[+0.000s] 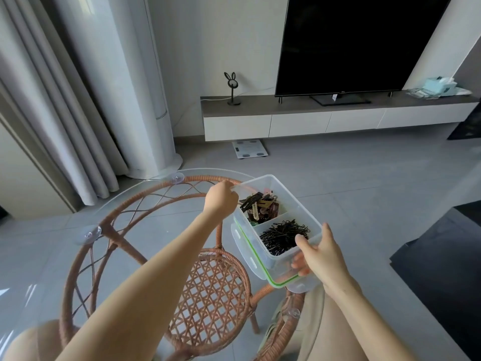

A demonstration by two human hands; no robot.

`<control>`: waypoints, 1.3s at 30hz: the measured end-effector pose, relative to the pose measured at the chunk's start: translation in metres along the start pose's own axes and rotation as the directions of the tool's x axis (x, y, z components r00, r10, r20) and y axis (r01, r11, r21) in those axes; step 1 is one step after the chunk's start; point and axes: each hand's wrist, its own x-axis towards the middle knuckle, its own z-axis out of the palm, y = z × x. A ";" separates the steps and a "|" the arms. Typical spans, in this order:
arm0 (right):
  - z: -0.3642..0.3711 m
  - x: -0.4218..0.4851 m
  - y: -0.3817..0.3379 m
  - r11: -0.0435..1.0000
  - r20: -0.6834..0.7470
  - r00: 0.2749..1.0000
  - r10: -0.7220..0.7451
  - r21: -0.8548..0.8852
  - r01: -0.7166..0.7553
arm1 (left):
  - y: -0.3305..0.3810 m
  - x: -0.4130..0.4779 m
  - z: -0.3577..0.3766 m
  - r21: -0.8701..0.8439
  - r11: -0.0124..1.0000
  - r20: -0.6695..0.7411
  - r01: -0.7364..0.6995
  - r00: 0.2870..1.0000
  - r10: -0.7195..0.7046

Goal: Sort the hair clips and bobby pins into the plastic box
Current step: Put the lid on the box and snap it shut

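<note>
Both hands are on the plastic box (270, 254) right of centre in the frame, tilted, with its near corner lower. The left hand (220, 198) is curled around the far left rim, fingers closed on the edge. The right hand (321, 254) clamps the near right corner, thumb over the rim and fingers showing through the clear wall underneath. Inside, a divider splits two compartments: the upper one holds a jumble of hair clips (260, 205) in black, brown and pale tones, the lower one a heap of black bobby pins (285, 237). A green-edged lid (256, 261) sits beneath the box. Below it all lies the round glass table (86, 220) on its rattan frame.
</note>
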 end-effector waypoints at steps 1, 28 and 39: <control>0.001 -0.001 -0.002 1.000 -0.031 0.999 -0.021 -0.005 0.021 | 0.001 -0.002 -0.004 -0.007 1.000 -0.015 0.002 1.000 -0.002; 0.067 -0.036 0.004 0.347 0.196 0.773 -0.604 -0.808 0.476 | -0.147 -0.170 -0.105 -0.043 0.943 -0.198 0.329 0.923 -0.331; 0.030 -0.009 -0.038 0.474 -0.235 0.442 -0.866 -0.667 0.574 | -0.141 -0.165 -0.126 0.070 0.983 -0.173 0.172 0.972 -0.158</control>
